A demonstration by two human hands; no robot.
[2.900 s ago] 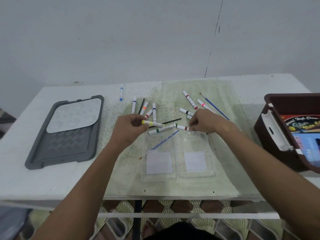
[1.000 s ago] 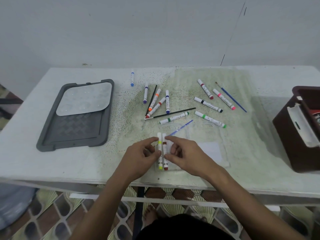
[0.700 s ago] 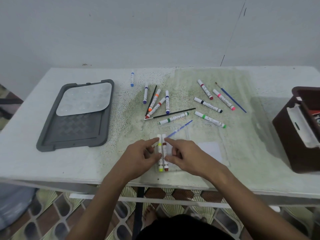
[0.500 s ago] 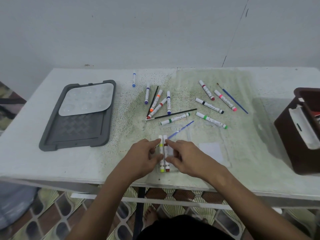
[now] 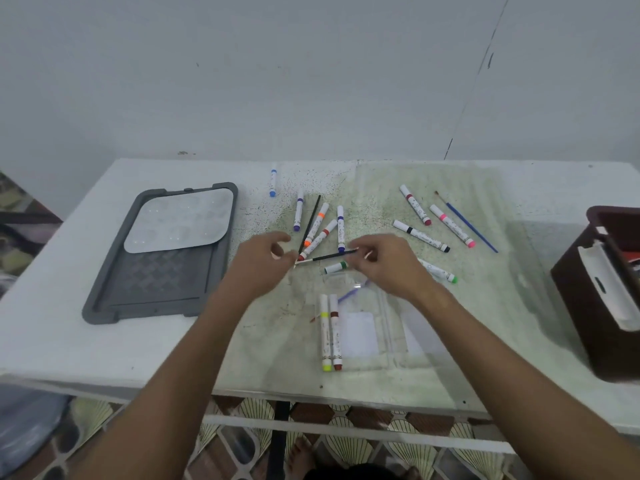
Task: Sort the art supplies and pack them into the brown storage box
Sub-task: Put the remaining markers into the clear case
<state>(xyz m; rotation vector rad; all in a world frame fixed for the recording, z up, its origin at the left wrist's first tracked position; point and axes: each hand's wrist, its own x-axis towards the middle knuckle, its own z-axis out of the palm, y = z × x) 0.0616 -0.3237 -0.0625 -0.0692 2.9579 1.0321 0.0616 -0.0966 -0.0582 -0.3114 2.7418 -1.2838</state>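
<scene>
Both hands reach over the scattered markers at mid-table. The left hand and right hand hover with loosely curled fingers at either end of the black paintbrush; whether either actually pinches it cannot be told. The brown storage box sits at the table's right edge.

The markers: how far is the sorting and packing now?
Early. Done: the yellow marker and brown marker lie side by side in the clear tray. In hand: left hand and right hand reach the black brush. Left: other markers lie scattered, outside the brown storage box.
</scene>
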